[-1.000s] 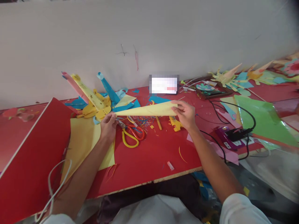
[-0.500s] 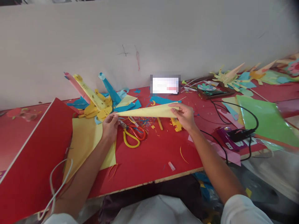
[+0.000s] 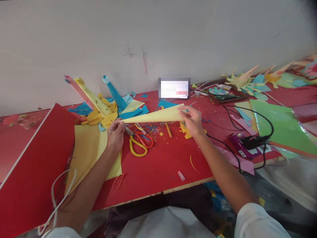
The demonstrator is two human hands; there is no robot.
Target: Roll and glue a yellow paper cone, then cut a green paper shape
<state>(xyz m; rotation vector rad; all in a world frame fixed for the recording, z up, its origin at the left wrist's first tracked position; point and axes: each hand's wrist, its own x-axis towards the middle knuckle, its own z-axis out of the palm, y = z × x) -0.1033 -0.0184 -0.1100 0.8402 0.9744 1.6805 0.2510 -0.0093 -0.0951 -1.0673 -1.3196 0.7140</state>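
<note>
A pale yellow paper cone stretches sideways between my hands, above the red table. Its narrow tip is pinched in the fingers of my left hand. At the wide end, my right hand grips the paper's edge between thumb and fingers. Scissors with one yellow and one red handle lie below the cone, near my left hand; their blades are partly hidden. Beneath my right hand sits a yellow tool, possibly a tape dispenser, half covered. Yellow paper sheets lie under my left forearm.
Rolled paper shapes in pink, yellow and blue stand at the back left. A phone with a blurred screen leans against the wall. A purple power strip with black cables is at right. A red board rises at left.
The cone's wide end has risen slightly and looks broader, with my right hand shifted a little left and up. My left hand keeps its hold on the tip.
</note>
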